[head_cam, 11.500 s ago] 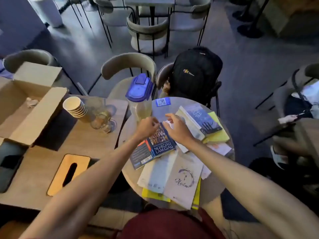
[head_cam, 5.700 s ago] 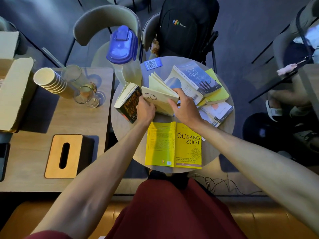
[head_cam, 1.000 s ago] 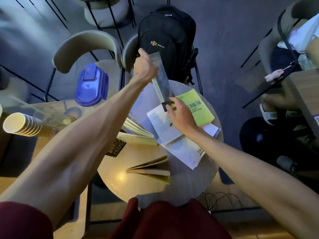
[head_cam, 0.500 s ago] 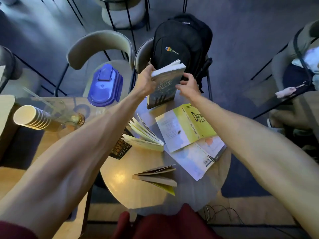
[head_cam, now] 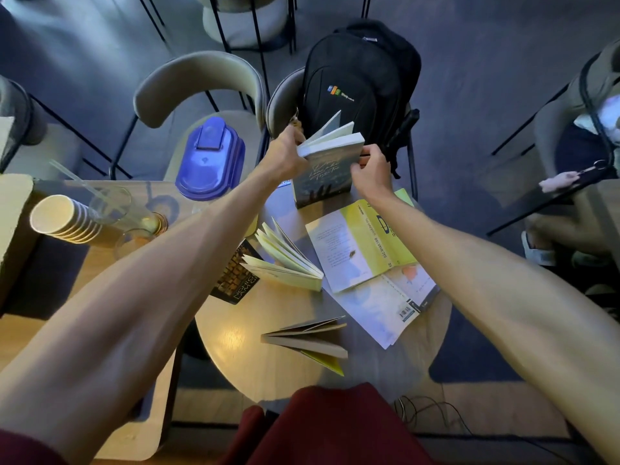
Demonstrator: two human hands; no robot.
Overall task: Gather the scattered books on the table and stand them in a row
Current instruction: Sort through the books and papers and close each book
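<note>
Dark book (head_cam: 323,172) upright at far edge of round table (head_cam: 268,357), left hand (head_cam: 285,156) pinching its top left corner, right hand (head_cam: 370,172) gripping its right edge, two books (head_cam: 288,260) standing fanned nearer, yellow book (head_cam: 362,246) lying open at right.

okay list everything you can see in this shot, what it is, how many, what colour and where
round table: 1, light wood, centre
dark-cover book: 1, grey-blue, stood at the table's far edge, held by both hands
standing books: 3, cream pages, one black cover, one yellow, fanned open on edge, left and near side of the table
flat books: 2, yellow-green over pale white, lying open, right side of the table
backpack: 1, black, on the chair beyond the table
pitcher: 1, blue lid, left of the held book
paper cups: 1 stack, cream, on the left table
glasses: 2, clear, beside the cups
left hand: grips the book's left edge
right hand: grips its right edge
</note>
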